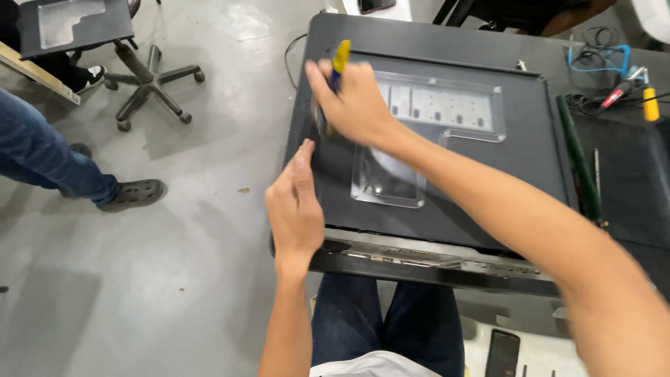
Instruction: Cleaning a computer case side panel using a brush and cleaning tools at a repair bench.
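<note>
Fingers point(349, 87) of the right hand point(356, 105) are curled tight around a screwdriver point(340, 64) with a yellow and blue handle, held upright over the far left corner of a black computer case point(488, 174); the tip is hidden behind the hand, so I cannot tell if it touches. The left hand point(293, 209) holds nothing: its fingers are straight and close together, pressed on the case's left edge, just beside the right hand. The case lies flat on a dark table point(419, 35), its clear window point(419, 132) facing up, near edge over the person's knees. On the table's right side lie a long green tool point(579, 160), a yellow-handled tool point(650, 103) and coiled blue cable point(600, 56). On the floor to the left stand an office chair base point(146, 80) and another person's leg and shoe point(132, 194).
</note>
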